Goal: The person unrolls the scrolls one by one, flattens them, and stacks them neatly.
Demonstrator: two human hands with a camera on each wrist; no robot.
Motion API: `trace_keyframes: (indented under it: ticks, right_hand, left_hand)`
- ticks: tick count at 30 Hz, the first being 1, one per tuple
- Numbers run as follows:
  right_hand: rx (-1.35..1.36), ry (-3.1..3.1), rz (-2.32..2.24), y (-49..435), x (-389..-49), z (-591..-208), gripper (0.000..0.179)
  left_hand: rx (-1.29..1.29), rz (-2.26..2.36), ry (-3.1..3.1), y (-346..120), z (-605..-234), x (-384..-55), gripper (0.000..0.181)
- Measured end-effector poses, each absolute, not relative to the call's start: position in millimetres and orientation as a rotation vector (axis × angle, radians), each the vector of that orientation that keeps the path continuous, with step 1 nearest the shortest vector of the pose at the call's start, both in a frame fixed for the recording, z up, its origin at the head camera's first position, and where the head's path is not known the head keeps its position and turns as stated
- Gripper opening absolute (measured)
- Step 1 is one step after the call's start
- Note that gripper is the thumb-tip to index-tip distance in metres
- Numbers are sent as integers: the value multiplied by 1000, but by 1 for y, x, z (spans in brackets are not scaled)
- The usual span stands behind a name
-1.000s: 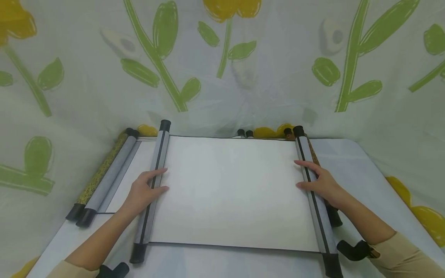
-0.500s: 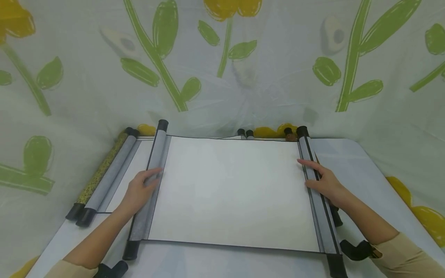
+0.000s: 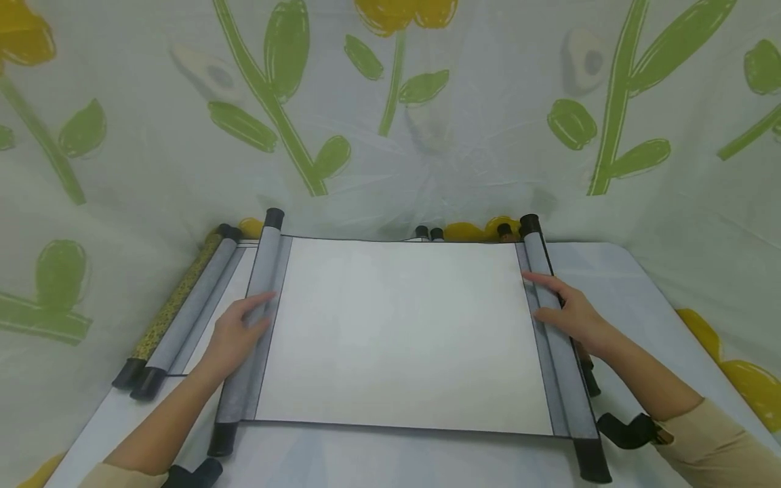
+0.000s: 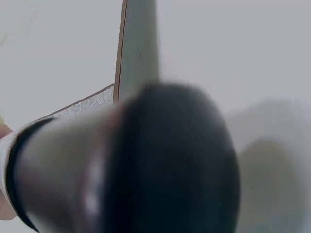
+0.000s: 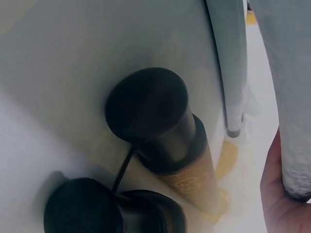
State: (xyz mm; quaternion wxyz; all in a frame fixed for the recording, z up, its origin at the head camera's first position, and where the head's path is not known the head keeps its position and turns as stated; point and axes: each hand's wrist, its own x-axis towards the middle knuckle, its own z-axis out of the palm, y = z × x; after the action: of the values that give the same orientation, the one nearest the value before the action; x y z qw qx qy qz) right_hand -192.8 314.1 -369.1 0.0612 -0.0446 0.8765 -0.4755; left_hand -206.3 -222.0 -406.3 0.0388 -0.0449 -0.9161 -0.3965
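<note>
A scroll with a blank white sheet [image 3: 403, 332] lies partly unrolled between two grey rollers with black end caps. My left hand [image 3: 234, 335] holds the left roller [image 3: 239, 386], its thumb and fingers reaching over onto the inner side. On the other side my right hand [image 3: 576, 315] grips the right roller [image 3: 570, 386] the same way. In the right wrist view the roller rests in the curve of my right hand [image 5: 279, 204]. A blurred black end cap [image 4: 180, 160] fills much of the left wrist view and hides most of the left hand.
Left of the sheet lie a yellow-patterned roller [image 3: 177, 305] and a grey roller [image 3: 189, 318] with black caps. More black caps [image 3: 422, 232] show behind the sheet. Another capped roller [image 5: 187, 187] lies beside my right hand. A flower-patterned cloth [image 3: 488, 135] hangs behind the table.
Both rollers have turned outward, so their black stripes now sit at the outer edges and grey borders show beside the sheet. The left hand and roller have shifted left; the right hand moved slightly.
</note>
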Motion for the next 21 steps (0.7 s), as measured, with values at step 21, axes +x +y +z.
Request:
trace_keyframes:
  ticks: [21]
  right_hand:
    - [-163, 2648, -1435, 305, -201, -367, 74]
  left_hand:
    - [-212, -1173, -2700, -244, -399, -214, 41]
